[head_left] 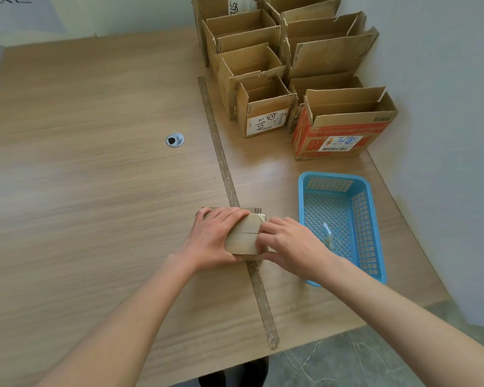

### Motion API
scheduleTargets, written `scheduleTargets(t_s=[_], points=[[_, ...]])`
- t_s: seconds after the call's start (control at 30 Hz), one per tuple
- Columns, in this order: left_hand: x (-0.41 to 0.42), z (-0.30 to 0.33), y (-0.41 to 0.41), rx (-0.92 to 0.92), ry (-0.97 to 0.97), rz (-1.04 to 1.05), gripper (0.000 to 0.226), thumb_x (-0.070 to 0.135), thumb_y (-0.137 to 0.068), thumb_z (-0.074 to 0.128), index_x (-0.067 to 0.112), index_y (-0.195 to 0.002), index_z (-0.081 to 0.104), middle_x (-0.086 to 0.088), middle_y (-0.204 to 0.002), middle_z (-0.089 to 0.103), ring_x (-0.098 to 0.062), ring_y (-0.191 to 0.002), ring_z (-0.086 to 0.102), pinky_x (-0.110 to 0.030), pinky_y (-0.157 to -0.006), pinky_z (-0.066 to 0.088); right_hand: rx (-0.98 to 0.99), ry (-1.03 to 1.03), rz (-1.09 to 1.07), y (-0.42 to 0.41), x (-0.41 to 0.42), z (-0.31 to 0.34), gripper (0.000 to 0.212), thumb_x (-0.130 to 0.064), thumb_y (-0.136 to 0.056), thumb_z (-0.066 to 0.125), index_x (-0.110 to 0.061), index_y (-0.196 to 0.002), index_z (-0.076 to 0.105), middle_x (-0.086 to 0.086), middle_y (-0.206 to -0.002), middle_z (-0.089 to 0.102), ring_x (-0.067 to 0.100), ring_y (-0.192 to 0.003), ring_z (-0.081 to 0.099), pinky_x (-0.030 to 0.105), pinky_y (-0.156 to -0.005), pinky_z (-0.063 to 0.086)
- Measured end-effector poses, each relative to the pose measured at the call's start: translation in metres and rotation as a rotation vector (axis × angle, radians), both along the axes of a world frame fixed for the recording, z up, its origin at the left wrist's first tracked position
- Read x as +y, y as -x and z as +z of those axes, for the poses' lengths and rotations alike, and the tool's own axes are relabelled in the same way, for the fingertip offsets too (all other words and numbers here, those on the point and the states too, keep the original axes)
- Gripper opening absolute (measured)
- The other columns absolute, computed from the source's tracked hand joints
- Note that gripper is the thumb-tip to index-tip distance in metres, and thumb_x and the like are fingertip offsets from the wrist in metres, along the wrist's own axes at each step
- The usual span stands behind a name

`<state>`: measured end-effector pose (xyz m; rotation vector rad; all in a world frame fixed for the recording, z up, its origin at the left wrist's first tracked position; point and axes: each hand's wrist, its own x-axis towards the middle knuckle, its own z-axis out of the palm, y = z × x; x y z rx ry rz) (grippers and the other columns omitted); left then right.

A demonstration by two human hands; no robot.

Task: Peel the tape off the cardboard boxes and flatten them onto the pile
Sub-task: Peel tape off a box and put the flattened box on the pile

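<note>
While left hand [217, 236] grips box [245, 234], right hand [287, 243] pinches.

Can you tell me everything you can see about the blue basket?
The blue basket is a rectangular tray that looks like plastic, with rounded corners and a lattice of small holes through its floor and walls. It sits upright on the wooden table, near the right edge, in front of the orange box. A small crumpled clear scrap, probably peeled tape, lies inside. The right hand is beside it, apparently not touching it.
</note>
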<state>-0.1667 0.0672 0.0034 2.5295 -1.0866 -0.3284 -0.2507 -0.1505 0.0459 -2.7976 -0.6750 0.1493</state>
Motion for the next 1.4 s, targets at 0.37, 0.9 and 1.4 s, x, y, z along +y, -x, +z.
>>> scheduleTargets(t_s=[0.37,0.9,1.4], points=[[0.005,0.0,-0.006,0.029,-0.019,-0.043,0.099,0.063,-0.059,0.071,0.035,-0.147,0.036,0.018,-0.149,0.044,-0.005,-0.136,0.037,-0.034,-0.107,0.019,0.168,-0.066,0.273,-0.015,-0.005,-0.001,0.01,-0.014,-0.098,0.057,-0.015,-0.09,0.061,-0.002,-0.106,0.056,0.022,-0.106,0.049,0.044,-0.078,0.051],[0.001,0.003,-0.006,0.014,-0.052,-0.011,0.1,0.057,-0.062,0.08,0.035,-0.149,0.037,0.018,-0.151,0.042,-0.007,-0.137,0.038,-0.037,-0.108,0.022,-0.109,-0.112,-0.009,0.014,0.004,-0.013,0.016,-0.014,-0.086,0.076,-0.019,-0.079,0.063,-0.004,-0.089,0.058,0.019,-0.087,0.057,0.038,-0.05,0.05],[0.002,-0.003,-0.008,0.024,0.007,-0.06,0.098,0.07,-0.06,0.06,0.035,-0.148,0.035,0.016,-0.149,0.045,-0.008,-0.136,0.038,-0.034,-0.107,0.016,0.098,-0.56,-0.543,-0.01,-0.024,-0.013,0.014,-0.011,-0.085,0.079,-0.013,-0.082,0.066,-0.005,-0.082,0.067,0.011,-0.079,0.066,0.036,-0.076,0.056]])
